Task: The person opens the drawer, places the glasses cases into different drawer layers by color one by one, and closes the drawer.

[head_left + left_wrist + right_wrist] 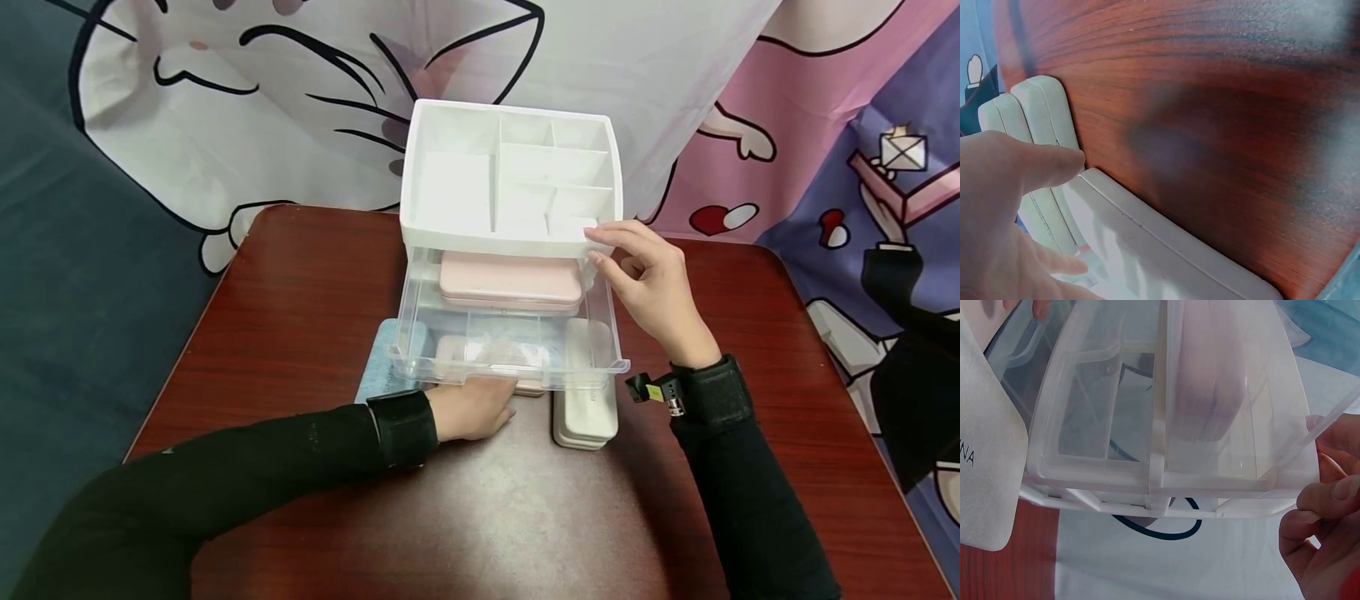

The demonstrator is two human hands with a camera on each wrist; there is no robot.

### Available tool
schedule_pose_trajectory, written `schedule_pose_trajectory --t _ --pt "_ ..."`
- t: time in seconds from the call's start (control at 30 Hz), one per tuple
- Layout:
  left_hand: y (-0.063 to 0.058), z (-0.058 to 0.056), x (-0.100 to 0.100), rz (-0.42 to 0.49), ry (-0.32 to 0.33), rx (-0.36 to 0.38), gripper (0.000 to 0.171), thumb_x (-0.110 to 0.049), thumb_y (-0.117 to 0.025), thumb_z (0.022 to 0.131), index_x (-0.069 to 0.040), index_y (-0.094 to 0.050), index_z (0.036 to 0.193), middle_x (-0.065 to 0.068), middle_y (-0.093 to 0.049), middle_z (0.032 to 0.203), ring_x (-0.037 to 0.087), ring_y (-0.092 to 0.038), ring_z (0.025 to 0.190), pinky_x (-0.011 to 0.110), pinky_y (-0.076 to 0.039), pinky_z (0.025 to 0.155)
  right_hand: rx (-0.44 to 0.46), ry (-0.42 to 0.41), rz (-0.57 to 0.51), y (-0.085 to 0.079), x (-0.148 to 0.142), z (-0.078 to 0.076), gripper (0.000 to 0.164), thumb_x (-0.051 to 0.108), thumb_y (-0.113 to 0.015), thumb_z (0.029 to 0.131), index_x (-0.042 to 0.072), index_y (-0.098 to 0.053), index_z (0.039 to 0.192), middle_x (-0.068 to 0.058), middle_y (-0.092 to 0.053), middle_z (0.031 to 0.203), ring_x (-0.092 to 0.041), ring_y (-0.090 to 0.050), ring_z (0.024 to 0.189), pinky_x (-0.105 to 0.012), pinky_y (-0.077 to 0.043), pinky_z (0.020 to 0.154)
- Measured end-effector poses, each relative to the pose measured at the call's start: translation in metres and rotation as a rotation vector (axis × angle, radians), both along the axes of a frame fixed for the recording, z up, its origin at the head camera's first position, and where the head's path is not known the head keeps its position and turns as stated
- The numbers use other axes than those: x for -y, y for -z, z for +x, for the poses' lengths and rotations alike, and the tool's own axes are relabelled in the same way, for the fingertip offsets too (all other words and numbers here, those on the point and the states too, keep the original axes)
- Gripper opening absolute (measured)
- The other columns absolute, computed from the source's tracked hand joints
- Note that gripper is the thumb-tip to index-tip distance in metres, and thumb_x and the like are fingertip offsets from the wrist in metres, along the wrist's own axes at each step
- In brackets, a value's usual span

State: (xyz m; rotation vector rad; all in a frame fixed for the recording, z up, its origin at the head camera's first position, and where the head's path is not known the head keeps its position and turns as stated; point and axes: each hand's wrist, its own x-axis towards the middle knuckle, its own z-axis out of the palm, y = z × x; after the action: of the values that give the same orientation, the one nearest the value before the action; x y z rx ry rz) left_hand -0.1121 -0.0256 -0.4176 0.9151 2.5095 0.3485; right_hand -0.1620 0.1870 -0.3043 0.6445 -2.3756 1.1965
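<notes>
A white plastic drawer organizer [511,244] has a clear drawer [431,371] pulled out at its front. Inside lies a pink case [512,279], which also shows in the right wrist view. My right hand [648,283] pinches the organizer's front right corner, index fingertip at the top rim and thumb just below. My left hand [471,408] reaches under the drawer front, its fingers hidden there in the head view. The left wrist view shows that thumb straight, its tip at the end of a pale case [1160,244] lying on the table.
White cases [587,417] stand at the drawer's right, partly beneath it. A light blue item [378,362] lies to the left on the brown table [315,333]. The organizer's top has several compartments [457,192]. A cartoon-printed cloth [660,67] hangs behind.
</notes>
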Motion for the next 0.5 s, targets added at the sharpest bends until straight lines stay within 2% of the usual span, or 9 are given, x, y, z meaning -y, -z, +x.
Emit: schedule_pose_trajectory --t 0.23,0.43,0.5 --pt "0.0025 -0.0021 -0.0031 0.012 -0.009 -0.017 0.042 -0.018 -0.051 0.099 0.006 -0.043 0.132 0.026 -0.056 0.132 0.036 -0.055 0.123 0.044 -0.048 0.099 0.001 0.003 -0.002 0.0016 -0.0014 -0.0017 0.027 -0.004 -0.065 0.087 0.0 -0.07 0.114 -0.014 -0.066 0.109 -0.004 -0.028 0.051 -0.018 -0.027 0.05" --pt "0.0019 -0.0018 -0.0063 -0.002 -0.044 -0.055 0.036 -0.017 -0.053 0.098 0.005 -0.05 0.126 0.024 -0.059 0.127 0.035 -0.059 0.118 0.043 -0.052 0.092 0.0 0.0 -0.005 0.0004 -0.001 -0.0005 0.027 -0.004 -0.065 0.087 0.0 -0.07 0.114 -0.015 -0.066 0.109 -0.004 -0.028 0.051 -0.019 -0.027 0.051" --pt "0.0077 -0.004 -0.0081 -0.02 -0.061 -0.049 0.035 -0.018 -0.054 0.097 0.004 -0.052 0.125 0.022 -0.06 0.127 0.033 -0.059 0.118 0.042 -0.053 0.092 0.002 -0.003 -0.007 -0.0001 -0.0007 -0.0002 0.027 -0.004 -0.065 0.087 -0.001 -0.069 0.114 -0.015 -0.066 0.11 -0.004 -0.028 0.051 -0.018 -0.027 0.051"
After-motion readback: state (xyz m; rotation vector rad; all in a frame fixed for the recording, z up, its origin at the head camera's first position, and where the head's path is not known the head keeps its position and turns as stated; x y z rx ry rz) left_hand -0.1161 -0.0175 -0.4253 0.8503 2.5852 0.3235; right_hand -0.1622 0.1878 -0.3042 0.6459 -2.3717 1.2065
